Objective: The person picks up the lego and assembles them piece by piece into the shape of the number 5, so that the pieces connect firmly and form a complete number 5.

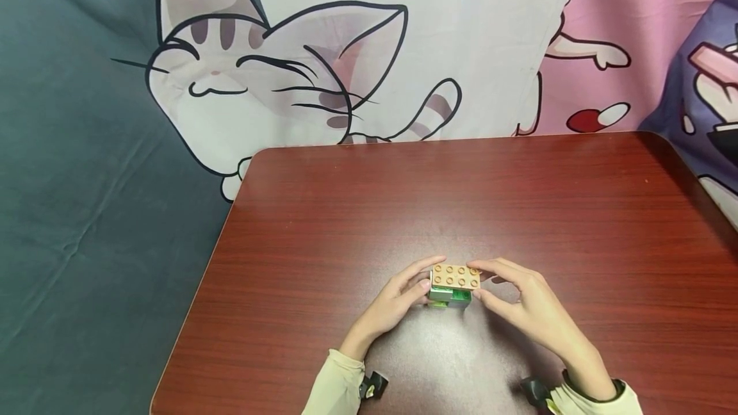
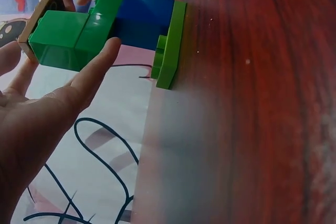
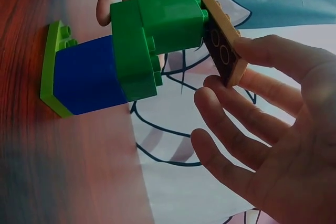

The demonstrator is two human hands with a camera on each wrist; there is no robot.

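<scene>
A small tower of toy building bricks stands on the table between both hands. At its foot is a lime green plate, with a blue brick on it. Above come a green brick and a second green brick, set off to the left. A tan plate with studs lies on top, overhanging toward the right and slightly tilted. My left hand holds the tower's left side, one fingertip against the green bricks. With its fingertips my right hand pinches the tan plate's overhanging end.
The brown wooden table has rounded far corners. Behind it hangs a cloth printed with cartoon cats. Dark wrist devices sit at both light sleeves.
</scene>
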